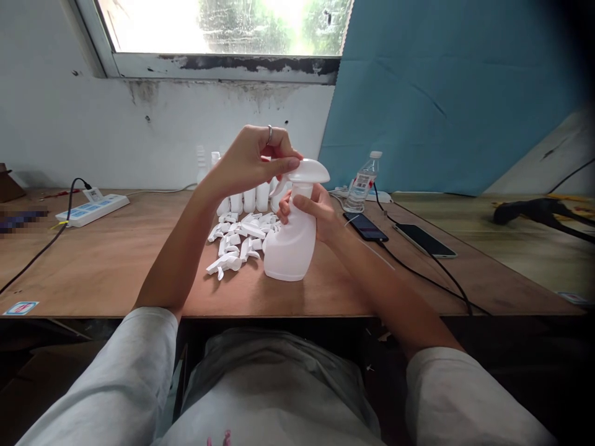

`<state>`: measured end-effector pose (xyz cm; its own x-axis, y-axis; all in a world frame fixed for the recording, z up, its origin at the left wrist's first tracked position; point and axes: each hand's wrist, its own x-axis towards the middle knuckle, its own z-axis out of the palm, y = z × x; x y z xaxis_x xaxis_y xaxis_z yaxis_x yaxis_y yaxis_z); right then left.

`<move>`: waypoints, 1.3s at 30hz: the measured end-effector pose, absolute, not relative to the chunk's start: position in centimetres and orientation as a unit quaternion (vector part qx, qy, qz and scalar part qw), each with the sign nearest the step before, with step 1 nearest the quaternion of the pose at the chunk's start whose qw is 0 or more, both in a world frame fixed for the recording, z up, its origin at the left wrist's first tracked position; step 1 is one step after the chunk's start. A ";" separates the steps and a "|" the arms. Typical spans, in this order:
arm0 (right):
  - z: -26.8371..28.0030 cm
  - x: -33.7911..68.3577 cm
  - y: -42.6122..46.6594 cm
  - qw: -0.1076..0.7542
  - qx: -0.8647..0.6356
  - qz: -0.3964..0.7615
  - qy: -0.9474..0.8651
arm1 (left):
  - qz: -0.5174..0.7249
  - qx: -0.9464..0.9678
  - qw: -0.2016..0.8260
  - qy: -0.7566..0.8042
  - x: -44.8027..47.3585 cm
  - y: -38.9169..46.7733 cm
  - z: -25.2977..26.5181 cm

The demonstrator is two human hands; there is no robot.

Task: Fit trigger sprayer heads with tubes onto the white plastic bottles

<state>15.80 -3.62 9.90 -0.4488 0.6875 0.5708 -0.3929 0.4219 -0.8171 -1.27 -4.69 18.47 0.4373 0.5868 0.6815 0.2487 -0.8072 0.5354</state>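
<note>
A white spray bottle point(290, 244) with a rounded spray head point(309, 170) on top stands nearly upright at the front of the table. My right hand point(316, 207) is wrapped around its neck, thumb across the front. Above, my left hand point(267, 152), with a ring on one finger, pinches the rear edge of the spray head between thumb and fingers. Several loose white trigger spray heads point(230, 244) lie in a heap just left of the bottle. Behind my hands several white bottles point(248, 198) stand in a group, partly hidden by my left hand and the held bottle.
A clear water bottle point(362, 183) stands at the back right. Two phones point(367, 227) point(425, 240) lie nearby, with black cables point(418, 272) running to the front edge. A white power strip point(93, 209) lies at left. Wall and window rise behind the table point(116, 266).
</note>
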 end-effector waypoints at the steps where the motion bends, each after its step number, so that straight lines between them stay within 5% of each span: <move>1: 9.9 15.8 -3.6 0.512 -0.105 0.532 -0.666 | 0.464 0.831 0.181 0.248 -1.3 -4.7 18.5; 39: 9.9 16.1 -2.7 0.491 -0.073 0.569 -0.656 | 0.511 0.817 0.187 0.188 -1.1 -2.9 16.6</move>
<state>16.05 -2.73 9.89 -0.5081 0.6539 0.5606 -0.4622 0.3422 -0.8181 -1.07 -2.88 16.60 0.4065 0.4993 0.7651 0.1169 -0.8590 0.4985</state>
